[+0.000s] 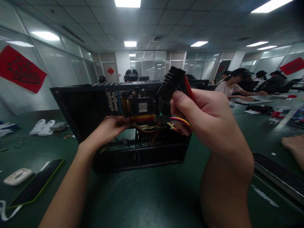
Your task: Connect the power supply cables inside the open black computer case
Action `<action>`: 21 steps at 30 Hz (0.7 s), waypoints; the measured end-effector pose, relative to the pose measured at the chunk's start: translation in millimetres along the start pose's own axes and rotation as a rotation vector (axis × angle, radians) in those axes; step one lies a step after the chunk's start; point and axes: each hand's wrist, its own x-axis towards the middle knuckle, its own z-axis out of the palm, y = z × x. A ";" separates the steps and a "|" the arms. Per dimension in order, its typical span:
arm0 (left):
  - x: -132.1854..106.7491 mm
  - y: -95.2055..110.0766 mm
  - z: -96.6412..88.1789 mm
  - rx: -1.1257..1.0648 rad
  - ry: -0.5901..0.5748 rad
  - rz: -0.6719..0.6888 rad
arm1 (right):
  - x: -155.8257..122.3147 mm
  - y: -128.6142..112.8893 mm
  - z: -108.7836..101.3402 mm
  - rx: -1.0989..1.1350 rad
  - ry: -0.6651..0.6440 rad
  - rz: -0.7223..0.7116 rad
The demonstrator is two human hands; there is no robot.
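A black computer case stands on the table with its side off, showing a motherboard inside. My left hand reaches into the case below the board, its fingers closed at the thin yellow, red and black cables; the fingertips are partly hidden. In front of the case's upper right, my right hand grips a black, ribbed power connector between thumb and fingers. Red wires run along the connector, and a yellow-and-pink wire loop hangs under my right hand.
To the left lie a phone with a green edge, a white oval object and white gloves. A dark flat device lies at right, near another person's hand. A plastic bottle and a seated person are beyond.
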 end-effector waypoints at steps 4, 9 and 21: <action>-3.2 -9.6 4.8 0.022 -0.178 -0.039 | 1.7 2.1 3.8 -0.001 0.000 -0.009; 0.9 -35.9 27.8 0.135 -0.402 -0.093 | 4.1 6.8 6.1 -0.018 -0.031 -0.021; -11.0 -38.1 12.8 0.143 -0.450 -0.276 | 15.2 22.1 19.7 0.009 -0.109 0.010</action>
